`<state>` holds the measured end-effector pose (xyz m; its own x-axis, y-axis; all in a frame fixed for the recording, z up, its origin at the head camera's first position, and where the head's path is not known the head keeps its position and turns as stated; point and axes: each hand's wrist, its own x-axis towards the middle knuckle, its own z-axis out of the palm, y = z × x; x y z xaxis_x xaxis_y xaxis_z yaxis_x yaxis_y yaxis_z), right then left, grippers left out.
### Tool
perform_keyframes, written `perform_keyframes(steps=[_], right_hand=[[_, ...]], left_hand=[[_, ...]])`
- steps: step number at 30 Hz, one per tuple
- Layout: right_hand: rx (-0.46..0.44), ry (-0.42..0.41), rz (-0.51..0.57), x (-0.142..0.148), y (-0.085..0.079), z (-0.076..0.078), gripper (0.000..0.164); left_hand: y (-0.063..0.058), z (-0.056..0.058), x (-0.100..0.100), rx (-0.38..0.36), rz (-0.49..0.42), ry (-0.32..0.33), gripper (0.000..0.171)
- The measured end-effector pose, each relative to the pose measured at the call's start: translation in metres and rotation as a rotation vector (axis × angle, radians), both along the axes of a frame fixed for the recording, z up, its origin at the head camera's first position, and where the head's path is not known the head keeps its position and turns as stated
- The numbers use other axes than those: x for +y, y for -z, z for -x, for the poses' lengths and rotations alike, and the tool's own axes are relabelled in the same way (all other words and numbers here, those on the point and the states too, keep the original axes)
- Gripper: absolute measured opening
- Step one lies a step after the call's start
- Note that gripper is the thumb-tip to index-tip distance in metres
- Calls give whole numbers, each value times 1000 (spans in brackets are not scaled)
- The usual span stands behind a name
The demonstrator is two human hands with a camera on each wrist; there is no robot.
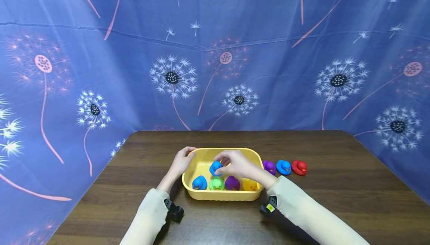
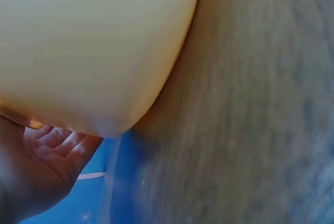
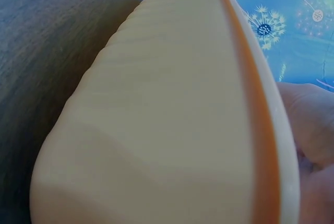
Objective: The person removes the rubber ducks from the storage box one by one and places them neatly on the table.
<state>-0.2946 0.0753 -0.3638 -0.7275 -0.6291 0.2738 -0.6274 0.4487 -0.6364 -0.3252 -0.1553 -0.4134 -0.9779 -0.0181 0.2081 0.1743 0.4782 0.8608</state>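
A yellow plastic basin stands on the table in the head view. At its far left corner my left hand holds the rim, with fingers against the outer wall in the left wrist view. Over the basin, my right hand pinches a blue rubber duck between thumb and fingers. Along the basin's near side sit another blue duck, a green duck, a purple duck and a yellow duck. The basin wall hides most of the right hand in the right wrist view.
Right of the basin, a purple duck, a blue duck and a red duck stand in a row on the dark wooden table. A blue dandelion-patterned cloth hangs behind and beside the table.
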Motion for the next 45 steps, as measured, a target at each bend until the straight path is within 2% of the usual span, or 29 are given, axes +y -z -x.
perform_keyframes(steps=[7, 24, 31, 45], right_hand=[[6, 31, 6, 6, 0, -1, 36], [33, 63, 25, 29, 3, -3, 39], [95, 63, 47, 40, 2, -3, 38], [158, 78, 75, 58, 1, -4, 35]], left_hand=[[1, 1, -2, -2, 24, -5, 25], [-1, -2, -1, -17, 8, 12, 25], [-2, -1, 0, -17, 16, 10, 25], [0, 0, -1, -12, 9, 12, 25]])
